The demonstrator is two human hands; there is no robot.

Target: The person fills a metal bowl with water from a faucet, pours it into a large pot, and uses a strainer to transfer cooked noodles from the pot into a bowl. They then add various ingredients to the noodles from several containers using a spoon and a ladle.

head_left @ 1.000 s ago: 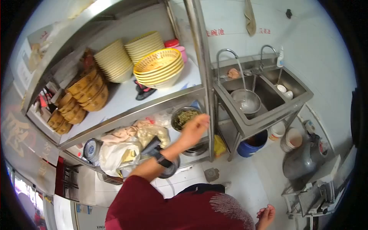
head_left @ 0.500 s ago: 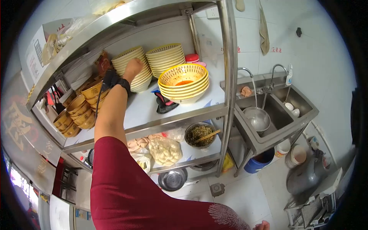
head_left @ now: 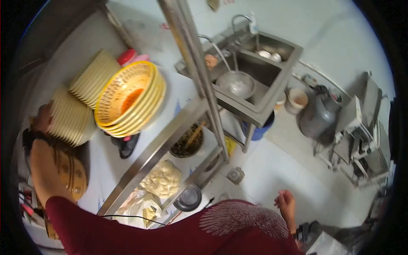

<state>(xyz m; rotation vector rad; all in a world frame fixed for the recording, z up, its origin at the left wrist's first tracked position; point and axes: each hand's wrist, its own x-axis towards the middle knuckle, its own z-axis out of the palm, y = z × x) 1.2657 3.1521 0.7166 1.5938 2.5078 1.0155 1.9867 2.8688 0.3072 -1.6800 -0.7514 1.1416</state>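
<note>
My left hand (head_left: 42,119) is at the far left, against the side of a tall stack of pale bowls (head_left: 70,119); blur and the dim edge hide its fingers. Beside it stands a second pale stack (head_left: 95,80). Nearer the shelf's middle are nested yellow-rimmed bowls (head_left: 127,102), the top one with red-orange residue inside. A black and pink item (head_left: 127,146) lies in front of them. Brown patterned bowls (head_left: 70,174) are below my left wrist. My right hand (head_left: 285,204) hangs over the floor at lower right, fingers loosely bent and apart, holding nothing visible.
A metal shelf post (head_left: 193,55) rises between the bowls and the double sink (head_left: 267,68). Water runs into a metal bowl (head_left: 236,84) there. The lower shelf holds a chopped-food bowl (head_left: 187,140) and bagged pale food (head_left: 162,178). A gas cylinder (head_left: 321,117) stands at right.
The view has swung right and closer to the shelf, so shelf and bowls sit further left and tilted. My left hand remains by the pale stack; my right hand shows more fully.
</note>
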